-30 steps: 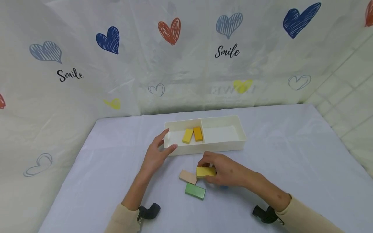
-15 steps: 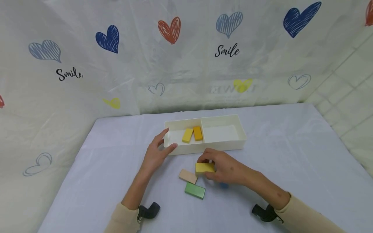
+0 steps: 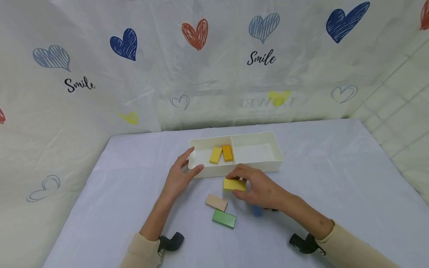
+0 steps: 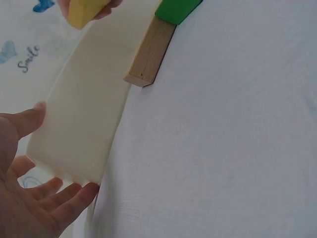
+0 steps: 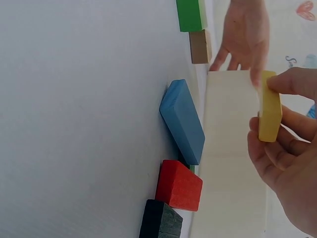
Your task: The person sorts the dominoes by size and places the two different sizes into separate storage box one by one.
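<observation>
The person wears long, pale beige sleeves. The left sleeve [image 3: 142, 250] ends well behind the fingers of the left hand [image 3: 180, 179], and the right sleeve [image 3: 352, 245] well behind those of the right hand [image 3: 259, 188]. Beside each cuff, behind the thumb, juts a bent black camera with a rounded, stubby head: the left camera [image 3: 172, 242] and the right camera [image 3: 303, 244], each with a small shiny fitting.

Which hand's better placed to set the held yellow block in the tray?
Probably the right hand: it pinches the yellow block in front of the white tray, while the left hand holds the tray's left end.
</observation>
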`<state>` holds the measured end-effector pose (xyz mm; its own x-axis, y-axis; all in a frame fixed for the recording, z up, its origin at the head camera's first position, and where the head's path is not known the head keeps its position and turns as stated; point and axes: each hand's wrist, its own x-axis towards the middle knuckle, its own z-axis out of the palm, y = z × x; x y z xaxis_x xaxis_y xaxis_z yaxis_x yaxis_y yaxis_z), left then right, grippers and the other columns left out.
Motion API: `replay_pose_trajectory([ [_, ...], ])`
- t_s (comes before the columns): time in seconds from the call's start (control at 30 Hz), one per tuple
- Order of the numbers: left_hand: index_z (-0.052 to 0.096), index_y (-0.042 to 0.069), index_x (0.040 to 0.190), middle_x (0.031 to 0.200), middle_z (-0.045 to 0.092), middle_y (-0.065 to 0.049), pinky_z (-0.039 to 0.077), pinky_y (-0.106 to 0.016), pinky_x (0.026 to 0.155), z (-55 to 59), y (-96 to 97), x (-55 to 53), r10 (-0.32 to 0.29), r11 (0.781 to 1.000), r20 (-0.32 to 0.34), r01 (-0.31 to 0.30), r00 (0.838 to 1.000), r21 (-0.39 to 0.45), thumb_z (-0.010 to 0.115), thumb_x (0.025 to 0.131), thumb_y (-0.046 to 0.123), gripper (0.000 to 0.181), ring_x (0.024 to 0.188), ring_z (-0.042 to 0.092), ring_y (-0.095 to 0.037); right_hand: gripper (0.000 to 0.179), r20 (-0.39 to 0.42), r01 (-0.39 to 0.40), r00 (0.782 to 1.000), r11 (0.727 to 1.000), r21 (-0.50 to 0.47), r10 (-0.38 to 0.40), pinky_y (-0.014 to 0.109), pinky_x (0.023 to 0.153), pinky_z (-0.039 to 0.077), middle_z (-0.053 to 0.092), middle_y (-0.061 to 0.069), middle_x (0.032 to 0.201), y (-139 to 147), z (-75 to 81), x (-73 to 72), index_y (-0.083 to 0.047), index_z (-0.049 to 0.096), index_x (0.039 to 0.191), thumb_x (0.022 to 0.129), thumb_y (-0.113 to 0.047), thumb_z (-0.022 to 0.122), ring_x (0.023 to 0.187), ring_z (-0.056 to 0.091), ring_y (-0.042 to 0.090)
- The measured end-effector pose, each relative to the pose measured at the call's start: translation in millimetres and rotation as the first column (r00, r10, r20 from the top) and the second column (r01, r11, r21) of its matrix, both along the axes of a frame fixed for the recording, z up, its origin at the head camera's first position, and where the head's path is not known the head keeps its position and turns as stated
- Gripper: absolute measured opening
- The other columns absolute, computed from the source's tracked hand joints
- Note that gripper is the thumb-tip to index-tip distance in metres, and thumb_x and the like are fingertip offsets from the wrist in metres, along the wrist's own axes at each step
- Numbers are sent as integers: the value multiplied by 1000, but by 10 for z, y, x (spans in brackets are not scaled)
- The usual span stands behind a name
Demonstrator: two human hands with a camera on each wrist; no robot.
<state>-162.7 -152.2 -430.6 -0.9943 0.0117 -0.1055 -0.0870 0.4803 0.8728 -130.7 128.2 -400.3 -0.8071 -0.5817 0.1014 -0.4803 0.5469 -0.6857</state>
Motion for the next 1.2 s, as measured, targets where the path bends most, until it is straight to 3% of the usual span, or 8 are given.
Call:
replay_pose_trajectory([
  [1.2,39,47,157,169,36,4,51,-57,109,-5,4,-10,7,1000,17,-7,1000,1,79,92,42,76,152,43,-33,41,-133,55,988,979,-195,-82,25,88,56,69,-6,117,-56,-14,-93,-18,72,127,88,-13,84,100,61,9],
])
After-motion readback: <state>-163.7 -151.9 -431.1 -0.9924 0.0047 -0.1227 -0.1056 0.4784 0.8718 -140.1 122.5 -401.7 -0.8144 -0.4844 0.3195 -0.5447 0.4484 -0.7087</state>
